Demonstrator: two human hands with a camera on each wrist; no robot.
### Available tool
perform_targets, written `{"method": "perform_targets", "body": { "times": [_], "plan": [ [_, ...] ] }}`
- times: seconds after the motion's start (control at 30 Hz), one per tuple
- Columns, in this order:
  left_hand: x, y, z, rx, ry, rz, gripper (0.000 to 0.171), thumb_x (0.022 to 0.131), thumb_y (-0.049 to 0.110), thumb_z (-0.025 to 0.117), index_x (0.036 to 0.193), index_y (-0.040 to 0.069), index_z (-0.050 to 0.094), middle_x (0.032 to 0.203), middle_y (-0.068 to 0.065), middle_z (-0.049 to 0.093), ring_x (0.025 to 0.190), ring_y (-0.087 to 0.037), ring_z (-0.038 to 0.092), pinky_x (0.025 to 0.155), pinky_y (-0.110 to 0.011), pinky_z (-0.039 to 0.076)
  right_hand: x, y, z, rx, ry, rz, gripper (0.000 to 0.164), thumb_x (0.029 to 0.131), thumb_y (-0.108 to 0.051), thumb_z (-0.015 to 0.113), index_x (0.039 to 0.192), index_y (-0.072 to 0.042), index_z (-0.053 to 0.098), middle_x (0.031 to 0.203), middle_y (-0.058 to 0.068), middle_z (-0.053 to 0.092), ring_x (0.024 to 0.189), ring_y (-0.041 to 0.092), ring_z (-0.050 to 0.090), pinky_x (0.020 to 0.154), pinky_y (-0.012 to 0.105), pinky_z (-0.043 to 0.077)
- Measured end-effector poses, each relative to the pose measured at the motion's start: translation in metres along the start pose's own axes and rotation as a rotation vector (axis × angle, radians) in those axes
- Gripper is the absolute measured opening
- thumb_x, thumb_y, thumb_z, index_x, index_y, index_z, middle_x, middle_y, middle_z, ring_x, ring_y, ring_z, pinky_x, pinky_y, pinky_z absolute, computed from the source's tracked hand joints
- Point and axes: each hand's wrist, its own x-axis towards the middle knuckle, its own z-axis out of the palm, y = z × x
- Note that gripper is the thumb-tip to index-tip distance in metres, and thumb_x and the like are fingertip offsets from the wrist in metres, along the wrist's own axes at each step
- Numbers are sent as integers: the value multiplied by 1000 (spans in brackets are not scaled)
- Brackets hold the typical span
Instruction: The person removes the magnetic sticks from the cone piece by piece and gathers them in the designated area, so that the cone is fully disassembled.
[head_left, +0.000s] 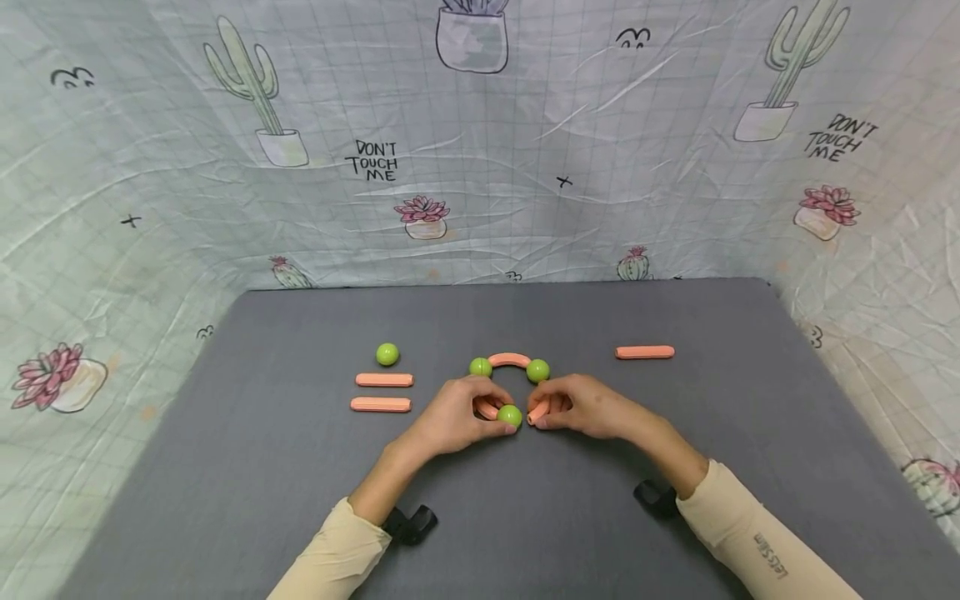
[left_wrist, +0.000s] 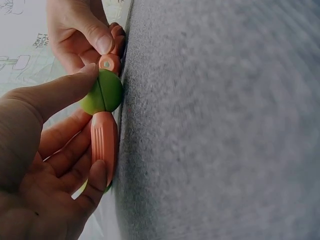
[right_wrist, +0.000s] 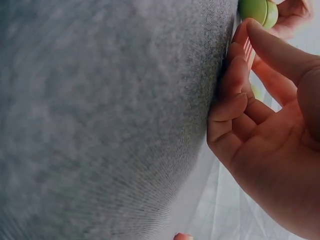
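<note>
My left hand [head_left: 461, 415] grips a green ball [head_left: 509, 417] and the orange curved rod [head_left: 486, 409] joined to it, its thumb on the ball. Just to the right, my right hand [head_left: 588, 405] pinches another orange rod [head_left: 537, 412] between thumb and fingers. In the left wrist view, that rod's round end [left_wrist: 108, 63] faces the ball and shows a small dot in its middle; whether they touch, I cannot tell. Beyond the hands, an orange arched rod [head_left: 510, 360] links a left green ball [head_left: 481, 367] and a right green ball [head_left: 537, 371].
On the grey table [head_left: 300, 500], a loose green ball [head_left: 387, 354] lies above an orange straight rod [head_left: 384, 380] and a second straight rod [head_left: 381, 405] at left. Another straight rod [head_left: 645, 352] lies at right. A printed cloth [head_left: 487, 167] hangs behind the table.
</note>
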Motion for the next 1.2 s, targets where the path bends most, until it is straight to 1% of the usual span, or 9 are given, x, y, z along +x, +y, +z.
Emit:
{"method": "perform_targets", "body": {
  "times": [0.1, 0.23, 0.4, 0.5, 0.63, 0.77, 0.97, 1.1, 1.2],
  "plan": [
    [0, 0, -1, 6, -14, 5, 26, 84, 27, 89, 107, 18, 79, 100, 5, 76, 87, -8, 65, 83, -23, 53, -2, 1, -2, 15, -8, 7, 16, 98, -20, 74, 112, -14, 75, 86, 0, 66, 75, 7, 57, 68, 23, 49],
    [-1, 0, -1, -13, -27, 29, 25, 85, 25, 88, 107, 17, 79, 99, 5, 76, 86, -8, 66, 81, -22, 53, -3, 2, -3, 29, -20, 7, 16, 97, -22, 75, 112, -14, 75, 85, 0, 65, 75, 7, 57, 68, 22, 49],
    [-3, -2, -1, -12, -25, 50, 25, 86, 24, 88, 108, 18, 78, 100, 5, 76, 86, -9, 67, 82, -24, 54, -5, 3, -4, 40, -27, 1, 16, 98, -21, 74, 112, -13, 75, 86, 0, 65, 75, 8, 57, 67, 22, 48],
    [-6, -2, -1, 38, -11, 63, 25, 85, 25, 88, 108, 19, 79, 106, 6, 75, 94, -10, 65, 89, -29, 54, -8, 4, -6, 42, -26, 2, 17, 99, -22, 73, 112, -12, 76, 88, 0, 68, 75, 8, 57, 68, 22, 48],
    [-9, -1, -4, 119, -2, 66, 27, 84, 30, 90, 108, 23, 81, 119, 7, 70, 111, -12, 58, 100, -36, 51, -12, 4, -8, 31, -14, 20, 18, 101, -23, 70, 114, -12, 77, 95, 1, 72, 75, 9, 57, 68, 22, 48],
    [-12, -2, -7, 144, 5, 60, 26, 82, 33, 91, 105, 27, 81, 121, 9, 67, 118, -12, 55, 104, -39, 50, -15, 6, -10, -4, 14, 42, 18, 100, -25, 72, 113, -16, 78, 97, -1, 69, 77, 10, 56, 69, 23, 47],
    [-16, -2, -10, 153, 42, 59, 24, 78, 36, 93, 100, 30, 82, 111, 10, 62, 110, -9, 49, 96, -34, 48, -20, 9, -14, -36, 51, 45, 16, 96, -28, 76, 109, -19, 79, 93, -1, 59, 82, 11, 52, 72, 24, 47],
    [-19, -3, -12, 146, 33, 43, 23, 80, 38, 92, 100, 31, 82, 105, 6, 59, 102, -10, 46, 90, -33, 45, -24, 12, -16, -21, 70, 50, 15, 96, -26, 76, 109, -18, 79, 95, 2, 56, 83, 11, 52, 73, 24, 47],
    [-22, -4, -14, 116, 12, 24, 21, 82, 38, 90, 100, 31, 81, 100, 3, 58, 98, -12, 49, 87, -31, 46, -26, 14, -18, -3, 81, 53, 15, 97, -24, 76, 110, -17, 78, 98, 6, 56, 85, 12, 54, 75, 23, 48]
  ]
}}
